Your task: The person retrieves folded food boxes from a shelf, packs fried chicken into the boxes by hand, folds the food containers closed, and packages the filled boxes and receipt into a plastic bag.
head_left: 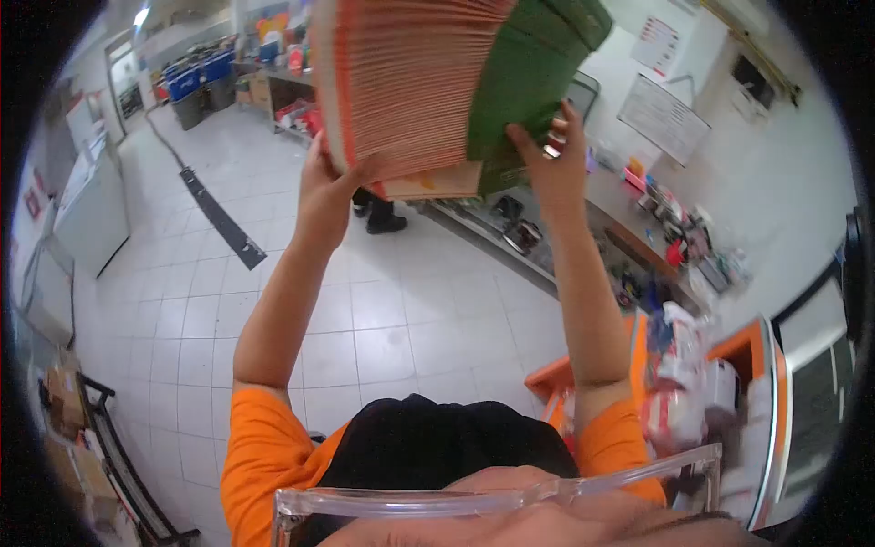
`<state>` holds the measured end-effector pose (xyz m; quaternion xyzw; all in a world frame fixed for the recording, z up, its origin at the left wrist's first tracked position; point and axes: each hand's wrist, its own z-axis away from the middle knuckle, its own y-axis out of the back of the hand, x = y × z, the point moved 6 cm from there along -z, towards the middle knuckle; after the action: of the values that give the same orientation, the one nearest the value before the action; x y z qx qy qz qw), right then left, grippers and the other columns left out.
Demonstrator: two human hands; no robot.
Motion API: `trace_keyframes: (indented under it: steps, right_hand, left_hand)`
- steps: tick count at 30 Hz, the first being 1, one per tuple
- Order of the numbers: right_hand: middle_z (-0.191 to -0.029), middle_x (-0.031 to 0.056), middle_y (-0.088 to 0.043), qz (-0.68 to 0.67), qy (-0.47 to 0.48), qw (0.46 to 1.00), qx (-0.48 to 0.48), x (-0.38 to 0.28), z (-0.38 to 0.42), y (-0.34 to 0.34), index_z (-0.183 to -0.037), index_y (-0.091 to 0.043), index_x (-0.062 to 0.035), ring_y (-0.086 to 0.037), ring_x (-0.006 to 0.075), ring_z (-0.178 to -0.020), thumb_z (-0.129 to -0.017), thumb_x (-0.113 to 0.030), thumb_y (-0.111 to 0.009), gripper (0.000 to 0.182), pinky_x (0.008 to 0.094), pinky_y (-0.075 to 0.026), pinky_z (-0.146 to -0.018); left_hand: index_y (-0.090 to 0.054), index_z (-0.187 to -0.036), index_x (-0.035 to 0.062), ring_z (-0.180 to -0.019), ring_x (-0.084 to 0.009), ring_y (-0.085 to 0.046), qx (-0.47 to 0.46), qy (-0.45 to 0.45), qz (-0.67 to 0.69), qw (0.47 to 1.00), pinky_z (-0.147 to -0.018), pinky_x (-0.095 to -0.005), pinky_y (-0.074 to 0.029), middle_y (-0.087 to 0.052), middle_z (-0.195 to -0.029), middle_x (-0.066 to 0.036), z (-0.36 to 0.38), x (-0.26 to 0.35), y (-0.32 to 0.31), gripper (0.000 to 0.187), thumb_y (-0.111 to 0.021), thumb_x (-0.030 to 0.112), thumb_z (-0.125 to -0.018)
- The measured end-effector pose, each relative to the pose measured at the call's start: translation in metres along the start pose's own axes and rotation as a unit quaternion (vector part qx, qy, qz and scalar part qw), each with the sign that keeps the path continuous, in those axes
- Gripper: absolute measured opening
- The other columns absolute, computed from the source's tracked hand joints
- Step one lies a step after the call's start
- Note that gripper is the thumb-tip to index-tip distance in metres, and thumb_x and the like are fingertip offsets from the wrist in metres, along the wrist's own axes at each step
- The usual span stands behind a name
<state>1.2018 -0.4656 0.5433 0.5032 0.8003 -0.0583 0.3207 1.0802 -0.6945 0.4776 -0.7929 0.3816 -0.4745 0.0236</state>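
Observation:
Both my arms reach up and forward, holding a large stack of thin, reddish-edged sheets (415, 82) with a green section (519, 77) on its right side. My left hand (330, 187) grips the lower left corner, its thumb along the bottom edge. The fingers of my right hand (554, 159), one wearing a ring, are closed on the green part at the lower right. The top of the stack is cut off by the view's upper edge.
Behind the stack, a person's dark shoes (386, 224) stand on the tiled floor (392, 314). A cluttered counter (629, 219) runs along the right. Orange shelving (740, 351) with bags is near my right side. Blue bins (200, 75) stand far left; a black rack (128, 465) is lower left.

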Motion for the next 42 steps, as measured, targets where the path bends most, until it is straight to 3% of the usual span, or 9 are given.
trace_keyframes:
  steps: [12, 15, 21, 25, 31, 32, 38, 39, 42]
  right_hand:
    - [-0.108, 0.0164, -0.053, -0.282, 0.015, 0.943, -0.177, 0.087, -0.060, -0.383, -0.127, -0.039, -0.0047, -0.048, 0.0303, -0.101, -0.066, -0.021, -0.076, 0.073, 0.0401, -0.038, -0.087]
    - [-0.112, 0.0153, -0.050, -0.291, 0.028, 0.935, -0.202, 0.090, -0.080, -0.476, -0.128, -0.038, -0.0068, -0.045, 0.0324, -0.104, -0.066, -0.023, -0.076, 0.075, 0.0407, -0.033, -0.089]
    - [-0.111, 0.0157, -0.049, -0.302, 0.014, 0.923, -0.238, 0.119, -0.118, -0.630, -0.130, -0.036, -0.0082, -0.043, 0.0318, -0.106, -0.066, -0.024, -0.076, 0.076, 0.0412, -0.031, -0.093]
    - [-0.115, 0.0159, -0.050, -0.262, 0.009, 0.933, -0.246, 0.135, -0.142, -0.705, -0.130, -0.037, -0.0067, -0.047, 0.0294, -0.108, -0.068, -0.023, -0.076, 0.075, 0.0384, -0.038, -0.092]
    - [-0.113, 0.0143, -0.049, -0.286, 0.040, 0.924, -0.249, 0.211, -0.231, -0.900, -0.131, -0.036, -0.0079, -0.047, 0.0289, -0.107, -0.068, -0.022, -0.076, 0.075, 0.0380, -0.038, -0.092]
    - [-0.109, 0.0148, -0.049, -0.333, 0.034, 0.910, -0.246, 0.182, -0.209, -0.871, -0.130, -0.035, -0.0061, -0.043, 0.0314, -0.104, -0.066, -0.024, -0.075, 0.078, 0.0398, -0.032, -0.091]
    - [-0.109, 0.0142, -0.049, -0.331, -0.010, 0.902, -0.276, 0.269, -0.312, -1.098, -0.131, -0.035, -0.0070, -0.044, 0.0304, -0.102, -0.067, -0.022, -0.075, 0.077, 0.0396, -0.032, -0.091]
    - [-0.109, 0.0143, -0.049, -0.337, 0.001, 0.903, -0.268, 0.224, -0.269, -1.028, -0.130, -0.035, -0.0073, -0.044, 0.0304, -0.102, -0.067, -0.022, -0.075, 0.077, 0.0399, -0.033, -0.091]
    - [-0.109, 0.0141, -0.049, -0.335, -0.004, 0.909, -0.248, 0.270, -0.313, -1.140, -0.130, -0.036, -0.0077, -0.044, 0.0304, -0.102, -0.067, -0.022, -0.076, 0.077, 0.0404, -0.034, -0.090]
  left_hand:
    - [-0.035, -0.123, -0.0012, -0.111, -0.0177, -0.046, 0.271, -0.042, -0.154, 0.949, -0.096, -0.0315, -0.038, -0.046, -0.120, -0.009, -0.082, -0.037, 0.249, 0.060, -0.069, 0.008, -0.076]
    - [-0.033, -0.125, -0.0016, -0.112, -0.0178, -0.045, 0.275, -0.080, -0.201, 0.937, -0.098, -0.0316, -0.037, -0.045, -0.121, -0.010, -0.123, -0.040, 0.316, 0.063, -0.070, 0.007, -0.074]
    - [-0.031, -0.128, -0.0010, -0.114, -0.0204, -0.043, 0.332, -0.054, -0.204, 0.919, -0.099, -0.0323, -0.037, -0.043, -0.123, -0.010, -0.203, -0.071, 0.432, 0.066, -0.068, 0.004, -0.074]
    - [-0.030, -0.129, -0.0008, -0.114, -0.0215, -0.044, 0.350, -0.063, -0.207, 0.911, -0.099, -0.0326, -0.036, -0.041, -0.125, -0.011, -0.251, -0.092, 0.493, 0.066, -0.067, 0.002, -0.074]
    - [-0.028, -0.129, -0.0007, -0.115, -0.0221, -0.043, 0.345, -0.099, -0.219, 0.908, -0.099, -0.0323, -0.035, -0.041, -0.125, -0.012, -0.409, -0.165, 0.622, 0.067, -0.067, 0.001, -0.074]
    - [-0.028, -0.129, -0.0006, -0.115, -0.0220, -0.043, 0.342, -0.105, -0.222, 0.907, -0.099, -0.0324, -0.035, -0.041, -0.125, -0.012, -0.373, -0.137, 0.601, 0.068, -0.067, 0.001, -0.074]
    - [-0.028, -0.129, -0.0003, -0.115, -0.0214, -0.044, 0.342, -0.098, -0.225, 0.907, -0.099, -0.0330, -0.034, -0.042, -0.125, -0.012, -0.561, -0.215, 0.763, 0.068, -0.067, 0.001, -0.074]
    - [-0.028, -0.130, -0.0003, -0.115, -0.0213, -0.044, 0.339, -0.107, -0.225, 0.907, -0.099, -0.0331, -0.034, -0.042, -0.125, -0.012, -0.491, -0.174, 0.715, 0.068, -0.067, 0.001, -0.074]
    - [-0.027, -0.130, -0.0005, -0.115, -0.0212, -0.044, 0.323, -0.093, -0.229, 0.914, -0.099, -0.0332, -0.034, -0.042, -0.126, -0.012, -0.588, -0.214, 0.800, 0.068, -0.067, 0.000, -0.074]
